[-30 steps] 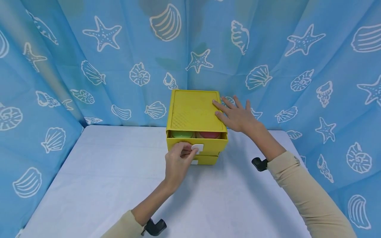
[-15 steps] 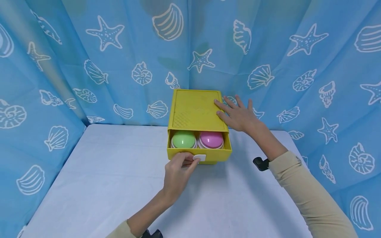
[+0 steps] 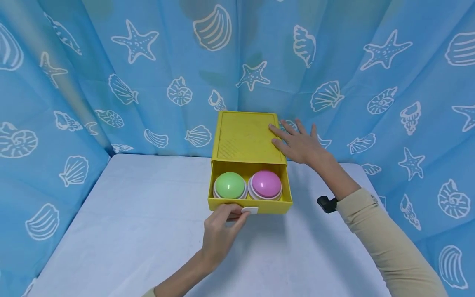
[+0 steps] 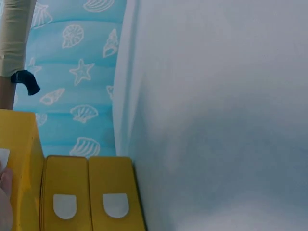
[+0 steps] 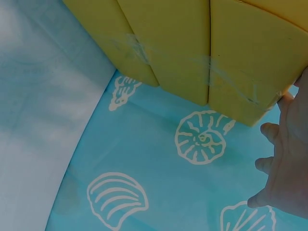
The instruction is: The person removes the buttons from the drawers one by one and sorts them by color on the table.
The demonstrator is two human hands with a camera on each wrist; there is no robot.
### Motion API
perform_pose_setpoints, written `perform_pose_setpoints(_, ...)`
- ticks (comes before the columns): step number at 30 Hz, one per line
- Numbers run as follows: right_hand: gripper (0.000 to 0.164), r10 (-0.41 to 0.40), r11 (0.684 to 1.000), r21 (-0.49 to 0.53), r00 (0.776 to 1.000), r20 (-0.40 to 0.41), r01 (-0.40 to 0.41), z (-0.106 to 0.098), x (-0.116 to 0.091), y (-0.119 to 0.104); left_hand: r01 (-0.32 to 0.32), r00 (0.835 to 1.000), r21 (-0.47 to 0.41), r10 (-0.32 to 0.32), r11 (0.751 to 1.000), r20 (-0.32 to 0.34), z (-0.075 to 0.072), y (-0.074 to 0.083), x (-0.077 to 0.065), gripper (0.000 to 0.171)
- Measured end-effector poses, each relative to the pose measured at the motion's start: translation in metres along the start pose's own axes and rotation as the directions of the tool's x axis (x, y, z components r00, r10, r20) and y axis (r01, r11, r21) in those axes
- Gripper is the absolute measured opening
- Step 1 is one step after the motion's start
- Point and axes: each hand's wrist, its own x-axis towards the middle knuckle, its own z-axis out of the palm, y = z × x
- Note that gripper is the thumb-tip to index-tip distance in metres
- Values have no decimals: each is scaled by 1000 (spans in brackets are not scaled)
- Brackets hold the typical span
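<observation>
A yellow drawer box (image 3: pixel 246 136) stands at the far side of the table, its top drawer (image 3: pixel 278 208) pulled well out. My left hand (image 3: pixel 217 235) pinches the white tab (image 3: pixel 250 210) on that drawer's front. Inside sit a glossy green dome (image 3: pixel 230 185) and a pink dome (image 3: pixel 266 183), each in a white round base, side by side. My right hand (image 3: pixel 299 146) rests on the box's right top edge, fingers spread. In the left wrist view, two lower drawers (image 4: pixel 113 175) with white tabs are closed; only a sliver of the left hand shows there.
A white cloth covers the table (image 3: pixel 148 206). Behind and beside it hangs a blue curtain (image 3: pixel 156 111) printed with white shells and starfish, close behind the box. In the right wrist view, clear tape (image 5: pixel 226 79) runs across the box's side.
My left hand has drawn the top drawer toward me, from a narrow gap to far out, bringing both domes into full view. The right hand has stayed on the box's edge.
</observation>
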Motion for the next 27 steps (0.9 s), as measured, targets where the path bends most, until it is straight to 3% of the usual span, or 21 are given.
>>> perform_pose_setpoints(20, 63, -7, 1000, 6, 1000, 7, 7, -2, 1, 2, -22, 1000, -22, 21, 1000, -21, -6, 11, -12, 13)
perform_pose_setpoints(27, 62, 7, 1000, 16, 1000, 9, -7, -1, 1, 1, 11, 1000, -31, -11, 999, 0, -7, 11, -14, 17)
